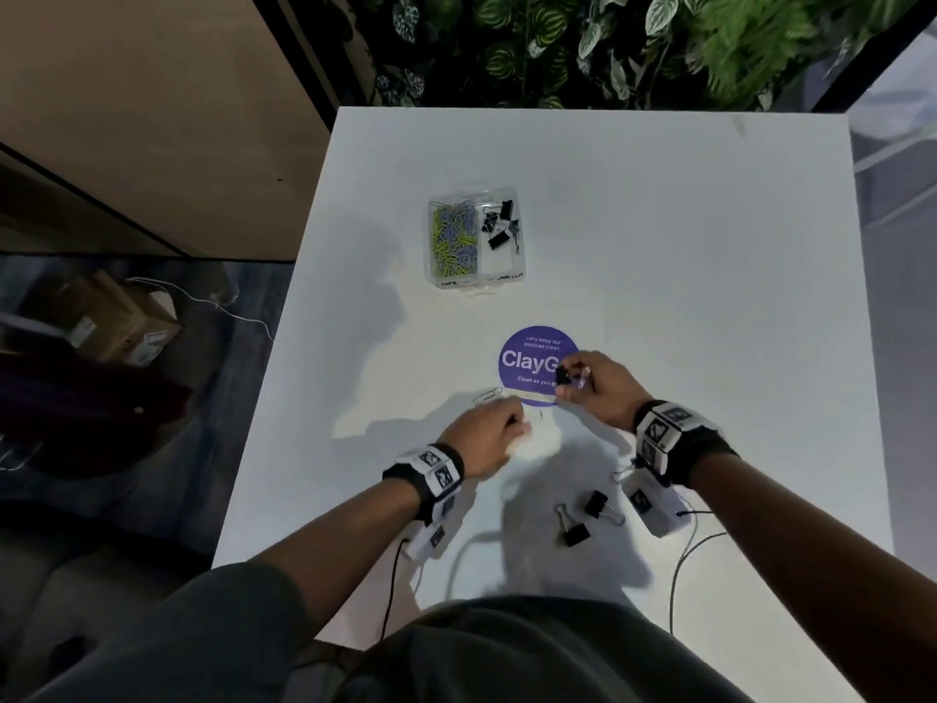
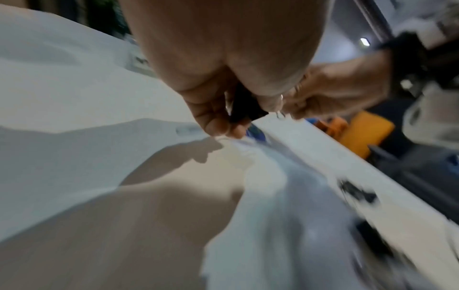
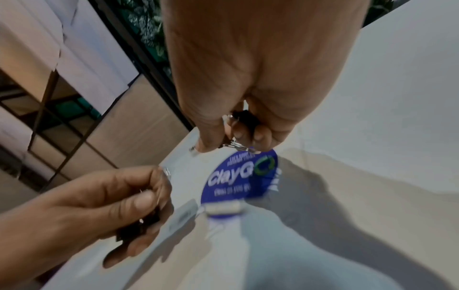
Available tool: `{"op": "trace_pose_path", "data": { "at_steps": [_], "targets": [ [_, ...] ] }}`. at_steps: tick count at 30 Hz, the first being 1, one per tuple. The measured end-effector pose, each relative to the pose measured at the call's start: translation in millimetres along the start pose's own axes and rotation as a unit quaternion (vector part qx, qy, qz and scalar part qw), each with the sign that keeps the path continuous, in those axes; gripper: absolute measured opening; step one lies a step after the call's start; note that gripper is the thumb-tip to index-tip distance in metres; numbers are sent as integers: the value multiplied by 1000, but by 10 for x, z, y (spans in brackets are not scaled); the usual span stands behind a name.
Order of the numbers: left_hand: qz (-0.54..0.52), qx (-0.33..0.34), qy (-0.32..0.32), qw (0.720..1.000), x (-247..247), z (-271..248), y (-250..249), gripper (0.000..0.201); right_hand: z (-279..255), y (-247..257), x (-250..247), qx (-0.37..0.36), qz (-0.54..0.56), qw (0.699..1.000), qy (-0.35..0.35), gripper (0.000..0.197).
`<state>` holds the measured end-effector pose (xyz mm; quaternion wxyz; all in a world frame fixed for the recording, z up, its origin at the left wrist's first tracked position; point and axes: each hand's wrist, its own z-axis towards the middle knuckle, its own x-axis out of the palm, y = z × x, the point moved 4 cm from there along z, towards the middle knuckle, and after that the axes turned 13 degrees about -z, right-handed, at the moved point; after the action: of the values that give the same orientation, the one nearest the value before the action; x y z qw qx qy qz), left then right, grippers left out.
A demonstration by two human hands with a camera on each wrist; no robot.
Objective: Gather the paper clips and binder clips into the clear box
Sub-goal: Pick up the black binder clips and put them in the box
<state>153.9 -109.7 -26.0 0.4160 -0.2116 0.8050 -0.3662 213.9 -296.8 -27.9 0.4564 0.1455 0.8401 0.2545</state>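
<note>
Currently both hands are pinching black binder clips: the right hand (image 1: pixel 593 385) over the sticker (image 1: pixel 527 357), the left hand (image 1: pixel 487 436) beside it. Overfull fingers risk dropping clips short of the box (image 1: pixel 476 241).

White table with office clips scattered on it

The white rectangular table (image 1: pixel 684 276) carries a clear plastic box (image 1: pixel 476 241), a round purple sticker (image 1: pixel 527 357), one silver wire paper clip (image 1: pixel 488 395), and two black binder clips (image 1: pixel 588 517) near the front edge.
</note>
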Motion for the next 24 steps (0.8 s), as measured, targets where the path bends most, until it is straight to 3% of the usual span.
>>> {"op": "trace_pose_path", "data": {
  "at_steps": [3, 7, 11, 16, 20, 22, 24],
  "targets": [
    [-99, -21, -106, 989, -598, 382, -122, 19, 361, 223, -364, 14, 7, 999, -41, 36],
    [-126, -43, -211, 968, -1387, 960, -288, 22, 879, 628, -742, 8, 20, 995, -94, 34],
    [-135, -49, -265, 953, -1889, 1404, -386, 24, 1328, 960, -844, -5, -20, 996, -90, 38],
    [-73, -80, -203, 973, -2061, 1818, -345, 19, 1613, 943, -754, 65, -22, 997, -44, 48],
    [-3, -113, -126, 986, -1961, 1999, -270, 25, 1778, 738, -709, 166, 163, 971, -62, 49],
    [7, -127, -94, 987, -1887, 2029, -242, 26, 1831, 735, -697, 178, 257, 949, -53, 54],
    [4, -127, -93, 988, -1869, 2018, -224, 24, 1952, 637, -641, 172, 262, 948, -48, 68]
  ]
}}
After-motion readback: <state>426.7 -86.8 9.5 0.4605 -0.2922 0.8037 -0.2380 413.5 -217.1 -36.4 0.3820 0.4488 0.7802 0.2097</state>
